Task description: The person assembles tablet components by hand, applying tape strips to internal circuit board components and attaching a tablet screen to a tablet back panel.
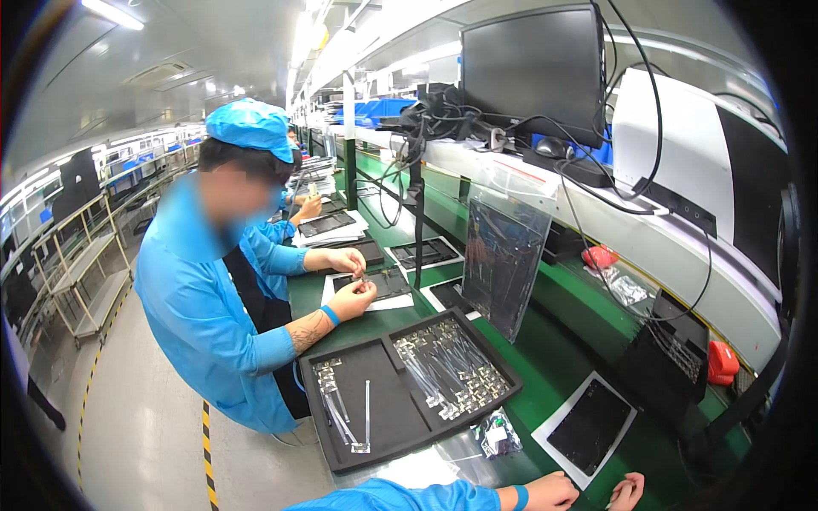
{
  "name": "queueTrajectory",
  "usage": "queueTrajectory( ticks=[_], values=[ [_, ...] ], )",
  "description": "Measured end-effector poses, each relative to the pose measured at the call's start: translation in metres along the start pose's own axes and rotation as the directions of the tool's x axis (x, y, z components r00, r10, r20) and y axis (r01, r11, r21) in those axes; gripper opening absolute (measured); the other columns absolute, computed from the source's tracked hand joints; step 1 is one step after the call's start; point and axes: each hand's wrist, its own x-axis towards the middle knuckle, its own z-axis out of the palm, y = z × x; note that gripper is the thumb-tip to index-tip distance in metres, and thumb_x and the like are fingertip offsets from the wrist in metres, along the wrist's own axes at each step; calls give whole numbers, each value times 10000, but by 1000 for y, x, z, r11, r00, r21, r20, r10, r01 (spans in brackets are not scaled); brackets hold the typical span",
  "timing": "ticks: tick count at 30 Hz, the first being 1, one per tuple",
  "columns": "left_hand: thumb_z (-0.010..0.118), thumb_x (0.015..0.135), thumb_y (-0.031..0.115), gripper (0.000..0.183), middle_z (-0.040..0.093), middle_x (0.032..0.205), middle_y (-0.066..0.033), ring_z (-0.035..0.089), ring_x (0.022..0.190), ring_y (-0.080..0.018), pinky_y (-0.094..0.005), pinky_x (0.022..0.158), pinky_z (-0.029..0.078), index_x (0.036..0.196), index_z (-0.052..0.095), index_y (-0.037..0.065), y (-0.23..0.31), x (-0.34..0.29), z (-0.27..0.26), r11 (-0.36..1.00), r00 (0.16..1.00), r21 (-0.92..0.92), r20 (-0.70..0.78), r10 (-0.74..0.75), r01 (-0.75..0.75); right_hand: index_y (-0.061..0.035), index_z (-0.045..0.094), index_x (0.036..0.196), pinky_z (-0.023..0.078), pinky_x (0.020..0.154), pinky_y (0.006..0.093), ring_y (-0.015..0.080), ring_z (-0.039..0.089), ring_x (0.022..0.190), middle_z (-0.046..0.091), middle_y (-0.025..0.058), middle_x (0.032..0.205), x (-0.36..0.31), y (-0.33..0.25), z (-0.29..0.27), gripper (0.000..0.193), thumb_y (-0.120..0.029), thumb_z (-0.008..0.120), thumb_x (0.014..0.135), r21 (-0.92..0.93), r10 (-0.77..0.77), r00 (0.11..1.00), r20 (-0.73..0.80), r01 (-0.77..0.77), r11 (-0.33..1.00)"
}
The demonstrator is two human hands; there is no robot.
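Observation:
At the lower edge, my left hand (552, 492), in a blue sleeve and wristband, has its fingers curled beside the near corner of a white sheet (545, 437). On that sheet lies a flat black panel (588, 426). My right hand (627, 492) is just right of the sheet, fingers bent inward and partly cut off by the picture edge. What either hand holds, if anything, is hidden. To the left, a black compartment tray (375, 375) carries many flat ribbon cables (452, 366) with small connectors. A clear bag of small parts (497, 434) lies against its near right side.
A co-worker (213, 281) in blue handles something small over another black panel (379, 285). A dark sheet in a clear sleeve (504, 268) stands upright on the green bench. A monitor (532, 72), hanging cables and red items (722, 362) are at the right.

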Motion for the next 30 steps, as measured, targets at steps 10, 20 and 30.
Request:
queueTrajectory(
  ticks=[10,20,30],
  values=[
    [627,801,262,134,646,706,-51,623,708,-290,-430,703,431,713,641,162,-3,-2,0,997,998,-63,52,-43,46,-68,635,1101,428,590,254,117,503,642,598,46,862,-4,-23,8,193,-142,510,973,16,-6,1000,-20,7,1000],
    [613,847,147,133,579,710,-39,563,764,-246,-365,758,385,728,567,111,13,-4,-11,995,994,-48,82,-78,82,-67,522,973,356,471,236,93,429,508,480,28,650,-5,-25,25,92,-71,441,930,309,27,996,-83,0,951],
    [373,1062,97,272,632,889,-94,608,851,-155,-297,811,495,1253,536,-9,185,8,-85,416,997,-909,-5,-75,26,4,578,969,393,494,272,135,498,559,548,67,669,-21,-57,32,175,-16,468,834,373,19,1000,-25,-8,928]
  ],
)
